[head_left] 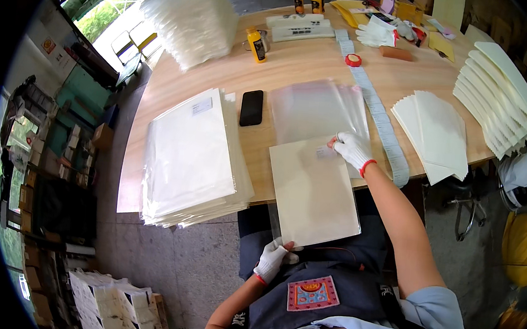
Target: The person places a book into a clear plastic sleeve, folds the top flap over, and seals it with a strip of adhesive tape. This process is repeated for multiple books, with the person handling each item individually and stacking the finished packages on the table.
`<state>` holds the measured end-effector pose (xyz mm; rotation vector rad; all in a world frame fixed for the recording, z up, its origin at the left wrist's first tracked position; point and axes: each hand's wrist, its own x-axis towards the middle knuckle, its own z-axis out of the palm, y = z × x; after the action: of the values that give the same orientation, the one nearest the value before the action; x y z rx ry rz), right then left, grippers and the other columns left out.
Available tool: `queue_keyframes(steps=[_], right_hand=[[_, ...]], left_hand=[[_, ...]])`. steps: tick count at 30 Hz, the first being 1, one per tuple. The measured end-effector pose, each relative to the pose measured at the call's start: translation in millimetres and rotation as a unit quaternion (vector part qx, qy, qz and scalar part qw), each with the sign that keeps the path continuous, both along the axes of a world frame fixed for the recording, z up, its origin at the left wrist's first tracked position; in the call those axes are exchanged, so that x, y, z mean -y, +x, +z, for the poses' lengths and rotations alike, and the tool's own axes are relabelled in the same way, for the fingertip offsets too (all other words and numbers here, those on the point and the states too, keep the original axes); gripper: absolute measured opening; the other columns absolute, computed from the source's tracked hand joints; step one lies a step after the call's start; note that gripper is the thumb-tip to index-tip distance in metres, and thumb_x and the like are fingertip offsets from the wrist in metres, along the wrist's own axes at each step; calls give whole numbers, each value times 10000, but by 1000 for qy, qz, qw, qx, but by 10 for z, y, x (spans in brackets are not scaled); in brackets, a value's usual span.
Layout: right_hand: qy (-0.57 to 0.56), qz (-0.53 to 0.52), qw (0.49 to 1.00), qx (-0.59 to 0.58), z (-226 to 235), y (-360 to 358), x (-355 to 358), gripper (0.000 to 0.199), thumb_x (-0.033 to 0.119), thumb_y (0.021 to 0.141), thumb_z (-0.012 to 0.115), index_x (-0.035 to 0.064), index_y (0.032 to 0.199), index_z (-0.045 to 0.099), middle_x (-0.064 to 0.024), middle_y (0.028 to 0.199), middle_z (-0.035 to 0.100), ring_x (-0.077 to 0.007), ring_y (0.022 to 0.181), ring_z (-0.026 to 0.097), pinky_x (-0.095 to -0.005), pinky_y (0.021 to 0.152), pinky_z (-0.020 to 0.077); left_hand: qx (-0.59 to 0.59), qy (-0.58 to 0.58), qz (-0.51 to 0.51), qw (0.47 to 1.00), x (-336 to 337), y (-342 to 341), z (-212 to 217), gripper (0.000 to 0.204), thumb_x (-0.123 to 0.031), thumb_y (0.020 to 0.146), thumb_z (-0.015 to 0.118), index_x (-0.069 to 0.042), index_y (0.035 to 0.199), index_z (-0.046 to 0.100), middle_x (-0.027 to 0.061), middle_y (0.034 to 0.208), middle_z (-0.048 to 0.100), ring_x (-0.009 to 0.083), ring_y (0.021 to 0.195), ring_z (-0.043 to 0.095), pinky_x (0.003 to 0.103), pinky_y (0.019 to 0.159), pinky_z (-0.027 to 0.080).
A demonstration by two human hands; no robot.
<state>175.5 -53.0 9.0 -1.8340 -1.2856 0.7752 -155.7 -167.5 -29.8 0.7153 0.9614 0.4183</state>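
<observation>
A cream board (pixel 314 191) in a clear plastic sleeve lies tilted over the table's front edge and my lap. My left hand (pixel 272 260), in a white glove with bare fingertips, pinches the sleeve at its lower left corner. At the board's upper right, my right hand (pixel 351 151), gloved the same way, has its fingers closed on the top edge, beside a small white label (pixel 325 152). Just beyond lie flat clear plastic sleeves (pixel 309 109). To the left rises a stack of sleeved boards (pixel 192 152), the top one labelled.
A black phone (pixel 251 108) lies beside the stack. A label strip (pixel 378 112) runs down the table, with a red-rimmed roll (pixel 353 60) on it. Bare cream boards (pixel 432 132) and a fanned pile (pixel 498 97) sit right. A yellow bottle (pixel 256 45) stands near a tall plastic-wrapped stack (pixel 192 17).
</observation>
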Motion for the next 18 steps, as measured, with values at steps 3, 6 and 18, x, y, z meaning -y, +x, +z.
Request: queue_keyframes(steps=[3,6,18], right_hand=[[-2,-33,991,133,23,-80,-118,164,213,729,631,54,766,638,-109,895,607,-250,777,575,-342,707,447],[5,-81,972,222,-28,-233,-94,220,236,728,674,44,821,620,-105,952,595,-249,793,573,-350,738,457],[-76,22,986,-148,-526,-427,1639,301,341,840,582,62,944,617,-35,596,524,-152,497,486,-291,446,348]], left_hand=[[-13,3,1,1000,-7,11,69,285,-216,885,542,3,1067,527,94,857,648,120,595,601,237,581,513],[-11,-12,45,999,-2,-4,-37,310,-245,887,545,3,1072,523,77,833,642,125,597,606,237,572,513],[-51,319,3,946,-368,209,792,314,-187,897,521,8,1143,531,64,868,610,122,651,584,232,608,483]])
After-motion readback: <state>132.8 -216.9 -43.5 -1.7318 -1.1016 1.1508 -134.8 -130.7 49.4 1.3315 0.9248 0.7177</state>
